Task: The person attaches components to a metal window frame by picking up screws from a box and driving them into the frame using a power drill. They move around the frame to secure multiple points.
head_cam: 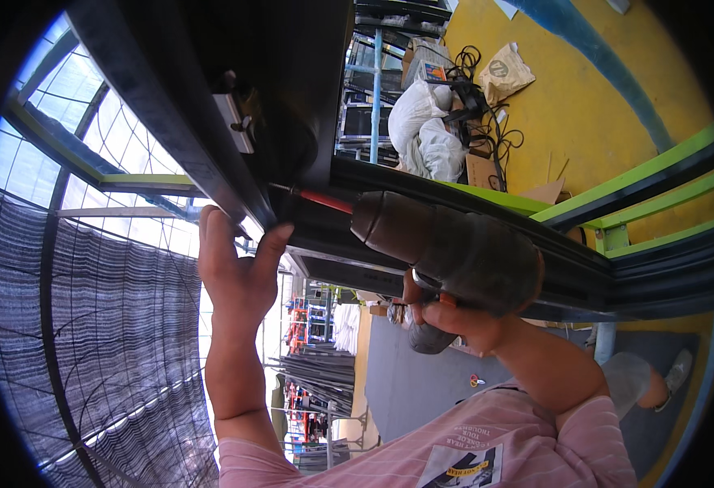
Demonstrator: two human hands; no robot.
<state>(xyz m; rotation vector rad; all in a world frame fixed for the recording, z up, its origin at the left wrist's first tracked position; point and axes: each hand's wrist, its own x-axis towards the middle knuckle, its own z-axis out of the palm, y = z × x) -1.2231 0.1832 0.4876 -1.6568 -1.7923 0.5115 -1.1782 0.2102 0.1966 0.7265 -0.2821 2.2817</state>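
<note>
My right hand (463, 320) is wrapped around the grip of a dark power drill (448, 244), a finger at its trigger. From the chuck a red driver bit (326, 200) runs to a thin screw (282, 186), whose tip is close to a dark metal profile (174, 104). My left hand (235, 262) pinches the lower end of this profile between thumb and fingers. Above the screw, a small pale metal bracket (233, 122) is set against the dark piece. Shadow hides whether the screw touches the profile.
Black rails with lime-green edges (631, 177) form a frame at the right. White bags (421, 125), tangled black cables (497, 134) and a paper bag (506, 72) lie on the yellow floor. Scissors (476, 380) rest on a grey surface (405, 378). Dark bars (317, 372) are stacked beyond.
</note>
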